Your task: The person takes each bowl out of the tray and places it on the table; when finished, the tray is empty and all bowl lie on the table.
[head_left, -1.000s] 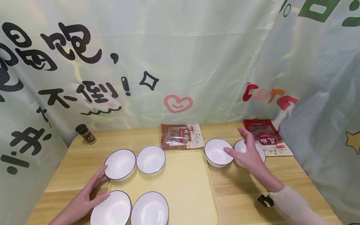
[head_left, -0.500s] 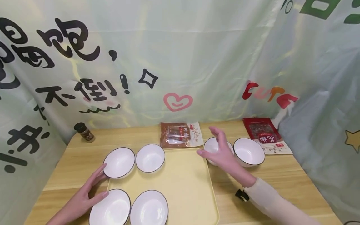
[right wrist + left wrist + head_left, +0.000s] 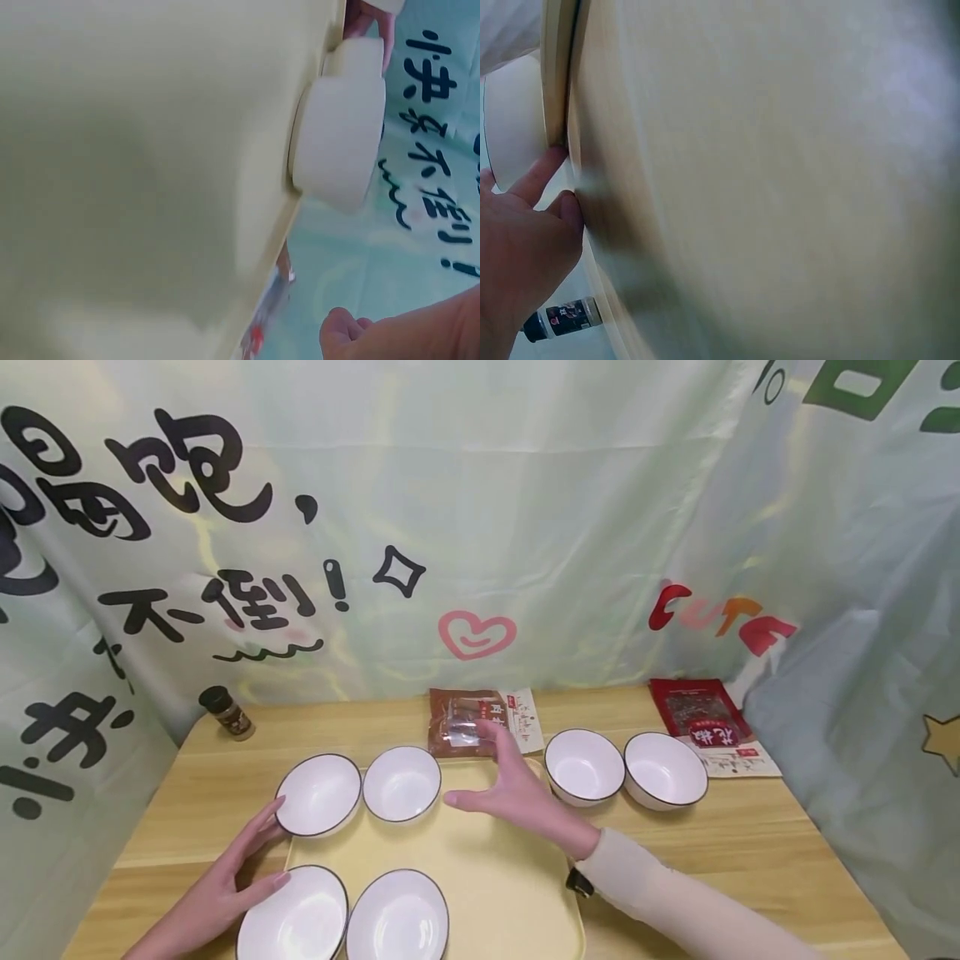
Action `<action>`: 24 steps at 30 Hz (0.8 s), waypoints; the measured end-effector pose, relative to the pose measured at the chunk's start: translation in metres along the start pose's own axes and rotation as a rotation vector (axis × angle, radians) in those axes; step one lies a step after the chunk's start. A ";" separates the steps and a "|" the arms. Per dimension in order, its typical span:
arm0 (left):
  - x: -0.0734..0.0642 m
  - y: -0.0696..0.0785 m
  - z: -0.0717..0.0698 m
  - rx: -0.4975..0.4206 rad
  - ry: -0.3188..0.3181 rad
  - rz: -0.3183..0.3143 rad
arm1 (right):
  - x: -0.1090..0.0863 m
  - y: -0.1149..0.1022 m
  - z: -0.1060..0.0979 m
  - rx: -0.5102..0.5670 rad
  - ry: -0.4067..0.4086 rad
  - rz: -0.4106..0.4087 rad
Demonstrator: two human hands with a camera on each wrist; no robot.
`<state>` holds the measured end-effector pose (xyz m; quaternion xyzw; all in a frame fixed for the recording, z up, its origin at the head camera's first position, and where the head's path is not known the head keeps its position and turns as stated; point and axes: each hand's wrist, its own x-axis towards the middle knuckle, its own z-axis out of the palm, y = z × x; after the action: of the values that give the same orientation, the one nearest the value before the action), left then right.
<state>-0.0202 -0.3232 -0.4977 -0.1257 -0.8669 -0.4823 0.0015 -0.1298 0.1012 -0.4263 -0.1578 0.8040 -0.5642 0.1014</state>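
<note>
My left hand (image 3: pixel 221 885) lies at the left of the tray, its fingers spread. Its fingertips touch the back left bowl (image 3: pixel 318 793) and its thumb lies over the rim of the front left bowl (image 3: pixel 296 914). In the left wrist view that hand (image 3: pixel 529 236) reaches along the tray's edge. My right hand (image 3: pixel 521 789), fingers apart and holding nothing, hovers over the pale yellow tray (image 3: pixel 510 877), its thumb close to the smaller bowl (image 3: pixel 402 783). In the right wrist view white bowls (image 3: pixel 337 135) stand on the tray beyond the right hand (image 3: pixel 397 334).
A fourth tray bowl (image 3: pixel 399 917) sits at the front. Right of the tray, two white bowls (image 3: pixel 583 766) stand side by side. A brown spice packet (image 3: pixel 468 727) and a red packet (image 3: pixel 701 718) lie at the back. A small spice jar (image 3: pixel 227 713) leans at back left.
My right hand has swept left, from above the two right-hand bowls to over the tray beside the smaller bowl. The left hand and the bowls have stayed put.
</note>
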 end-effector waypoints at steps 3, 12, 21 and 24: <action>0.000 0.000 -0.001 0.006 0.003 -0.006 | 0.006 0.000 0.014 0.006 -0.038 -0.012; 0.001 0.000 0.000 -0.008 -0.005 -0.006 | 0.021 0.002 0.045 -0.012 -0.128 0.006; 0.002 0.002 -0.002 -0.019 -0.005 -0.029 | 0.032 0.011 0.062 -0.012 -0.188 0.008; 0.002 0.002 -0.002 -0.016 -0.002 -0.014 | 0.035 0.012 0.066 -0.018 -0.193 0.012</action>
<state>-0.0217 -0.3239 -0.4948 -0.1199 -0.8640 -0.4890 -0.0037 -0.1415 0.0339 -0.4598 -0.2072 0.7965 -0.5386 0.1803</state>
